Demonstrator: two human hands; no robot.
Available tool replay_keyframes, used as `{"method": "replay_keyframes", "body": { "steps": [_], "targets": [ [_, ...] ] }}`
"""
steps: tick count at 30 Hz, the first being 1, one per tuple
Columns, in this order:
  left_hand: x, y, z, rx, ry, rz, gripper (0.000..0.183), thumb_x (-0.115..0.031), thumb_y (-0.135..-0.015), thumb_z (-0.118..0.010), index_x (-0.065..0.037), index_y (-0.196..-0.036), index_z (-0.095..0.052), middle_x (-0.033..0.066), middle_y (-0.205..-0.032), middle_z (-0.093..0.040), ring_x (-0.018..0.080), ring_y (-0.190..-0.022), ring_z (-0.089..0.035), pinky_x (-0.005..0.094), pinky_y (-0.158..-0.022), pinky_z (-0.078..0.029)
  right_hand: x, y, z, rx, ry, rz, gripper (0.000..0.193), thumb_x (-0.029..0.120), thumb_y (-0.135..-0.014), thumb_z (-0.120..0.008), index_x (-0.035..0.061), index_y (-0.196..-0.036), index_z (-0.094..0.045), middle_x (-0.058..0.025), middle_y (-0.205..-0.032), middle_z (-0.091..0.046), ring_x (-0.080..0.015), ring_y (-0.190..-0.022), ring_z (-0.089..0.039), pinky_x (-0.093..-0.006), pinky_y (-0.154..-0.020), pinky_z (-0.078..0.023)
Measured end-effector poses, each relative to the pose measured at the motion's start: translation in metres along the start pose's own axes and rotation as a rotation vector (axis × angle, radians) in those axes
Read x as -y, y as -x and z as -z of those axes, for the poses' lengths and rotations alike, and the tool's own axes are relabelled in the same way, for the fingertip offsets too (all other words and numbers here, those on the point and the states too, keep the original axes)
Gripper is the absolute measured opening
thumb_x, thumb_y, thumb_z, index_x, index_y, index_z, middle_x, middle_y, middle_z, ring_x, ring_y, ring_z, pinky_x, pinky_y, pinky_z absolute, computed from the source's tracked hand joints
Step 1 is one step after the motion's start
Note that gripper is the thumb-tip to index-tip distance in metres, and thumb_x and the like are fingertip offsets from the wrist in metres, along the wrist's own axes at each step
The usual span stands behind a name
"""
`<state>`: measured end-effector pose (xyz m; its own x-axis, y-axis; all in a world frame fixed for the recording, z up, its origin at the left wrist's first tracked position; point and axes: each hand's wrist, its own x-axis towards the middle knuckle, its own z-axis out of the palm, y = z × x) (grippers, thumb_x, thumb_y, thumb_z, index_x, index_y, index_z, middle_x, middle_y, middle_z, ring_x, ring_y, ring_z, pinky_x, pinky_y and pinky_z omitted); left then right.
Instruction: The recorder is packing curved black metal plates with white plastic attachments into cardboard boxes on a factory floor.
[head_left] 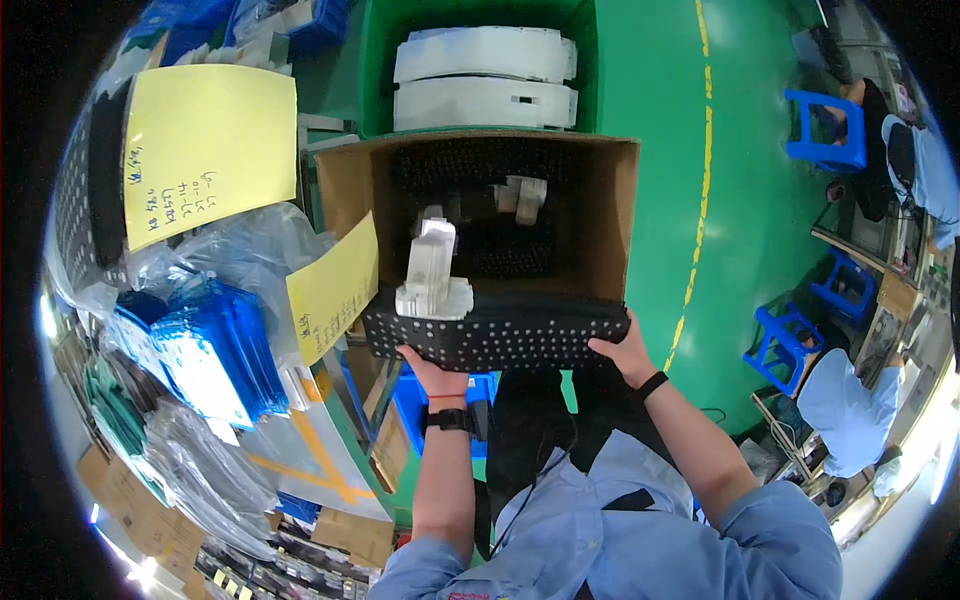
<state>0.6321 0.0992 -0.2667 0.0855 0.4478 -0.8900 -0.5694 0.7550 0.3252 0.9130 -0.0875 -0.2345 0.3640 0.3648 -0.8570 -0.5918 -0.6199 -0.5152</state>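
Observation:
Between my hands is a black panel (500, 335) dotted with rows of light spots, lying along the near side of a cardboard box (590, 220). My left hand (437, 379) grips its lower edge left of the middle, fingers partly hidden. At the right end, my right hand (626, 354) is closed round the corner, its fingers mostly behind the panel. A stack of whitish, translucent plastic pieces (430, 275) rises just behind the panel's left part. Deeper in the dark box is a smaller pale piece (522, 198); black dotted material lines the far inside.
Beyond the box, a green bin (480, 12) holds white curved panels (484, 104). To the left, a table carries yellow handwritten sheets (212, 150), blue-wrapped parts (215, 345) and clear bags. Blue stools (826, 130) and seated people line the right, past a yellow floor line (704, 200).

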Motion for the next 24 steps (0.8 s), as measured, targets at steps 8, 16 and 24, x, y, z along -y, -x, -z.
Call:
{"method": "replay_keyframes", "body": {
  "steps": [8, 16, 24],
  "targets": [
    [-0.005, -0.043, -0.030, -0.068, 0.018, -0.120, 0.081, -0.075, -0.087, -0.042, -0.015, -0.141, -0.047, 0.0097, -0.143, -0.049, 0.0317, -0.129, -0.047, 0.0522, -0.110, -0.037, 0.004, -0.044, -0.028, -0.100, 0.014, -0.004, 0.099, 0.010, -0.065, -0.089, -0.0052, -0.141, -0.028, -0.0147, -0.124, -0.054, -0.0223, -0.112, -0.056, -0.0356, -0.098, -0.048],
    [-0.039, -0.028, 0.008, 0.076, 0.144, -0.202, 0.091, -0.082, -0.084, -0.033, -0.018, -0.148, -0.039, 0.0093, -0.154, -0.035, 0.0352, -0.141, -0.030, 0.0590, -0.116, -0.020, 0.004, -0.032, -0.027, 0.015, 0.107, 0.300, 0.079, 0.011, -0.060, -0.091, -0.0013, -0.122, -0.045, -0.0114, -0.111, -0.063, -0.0191, -0.100, -0.062, -0.0346, -0.089, -0.052],
    [-0.087, -0.076, 0.020, 0.314, 0.016, -0.184, 0.085, -0.075, -0.085, -0.039, -0.019, -0.149, -0.037, 0.0084, -0.155, -0.033, 0.0337, -0.142, -0.029, 0.0569, -0.116, -0.019, 0.000, -0.067, -0.048, 0.016, 0.055, 0.262, 0.084, 0.014, -0.060, -0.093, 0.0001, -0.126, -0.042, -0.0125, -0.112, -0.063, -0.0189, -0.104, -0.061, -0.0347, -0.091, -0.050]
  ]
}}
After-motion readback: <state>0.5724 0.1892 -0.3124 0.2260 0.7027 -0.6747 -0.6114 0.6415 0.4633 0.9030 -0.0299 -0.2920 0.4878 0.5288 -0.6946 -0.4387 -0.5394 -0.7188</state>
